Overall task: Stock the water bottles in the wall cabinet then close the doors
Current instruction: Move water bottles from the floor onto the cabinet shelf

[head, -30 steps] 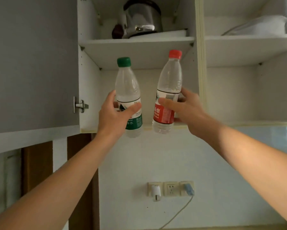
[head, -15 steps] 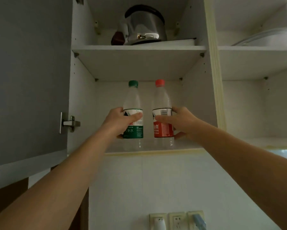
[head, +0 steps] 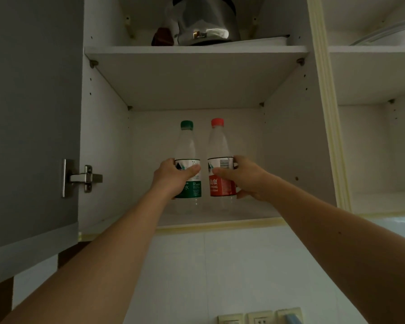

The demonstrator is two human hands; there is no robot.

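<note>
Two clear water bottles stand upright side by side on the bottom shelf (head: 255, 212) of the open white wall cabinet. My left hand (head: 171, 177) grips the green-capped bottle (head: 187, 146) around its green label. The red-capped bottle (head: 218, 146) is held at its red label by my right hand (head: 246, 177). Both bottles sit deep inside the left compartment, a small gap between them. The grey cabinet door (head: 30, 113) hangs open at the left on its metal hinge (head: 84, 178).
A metal cooker pot (head: 206, 22) sits on the shelf above. Right of the cream divider (head: 330, 127) is a second compartment with a lidded dish (head: 388, 35) on its upper shelf. Wall sockets (head: 260, 318) show at the bottom on the tiled wall.
Both hands carried the bottles up from in front of the cabinet's edge into the lower compartment and stood them on the shelf, further back than half a second ago.
</note>
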